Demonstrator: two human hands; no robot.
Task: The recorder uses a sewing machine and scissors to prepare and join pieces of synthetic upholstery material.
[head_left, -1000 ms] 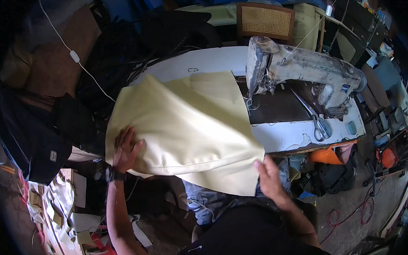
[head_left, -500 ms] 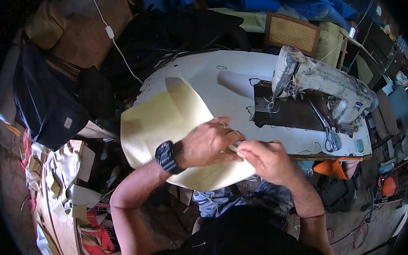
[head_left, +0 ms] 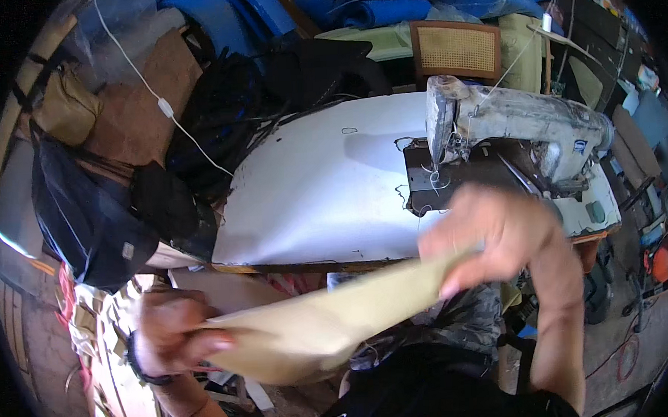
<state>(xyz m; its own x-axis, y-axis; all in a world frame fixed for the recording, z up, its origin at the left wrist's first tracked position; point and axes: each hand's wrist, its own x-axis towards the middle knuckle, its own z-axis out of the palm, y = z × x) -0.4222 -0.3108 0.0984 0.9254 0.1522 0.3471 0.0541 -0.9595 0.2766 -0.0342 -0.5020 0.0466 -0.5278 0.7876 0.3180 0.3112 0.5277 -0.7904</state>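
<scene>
A pale yellow sheet of material, fabric or vinyl, is stretched between my two hands in front of the table's near edge. My left hand, with a black watch at the wrist, grips its left end, thumb on top. At the other end, higher up, my right hand pinches the corner between thumb and fingers. Both hands and the sheet are blurred by motion. Beyond my right hand stands a worn grey sewing machine, threaded, on the white table. Scissors lie beside it, partly hidden by that hand.
A dark jacket-like cloth hangs at the left above a pile of pale scraps. Blue rolls and a cane-panelled chair back stand behind the table. A white cord runs down to the table's left edge.
The yellow sheet has come up off the table toward me and is stretched out. My left hand has moved left and nearer; my right hand has moved right and slightly up.
</scene>
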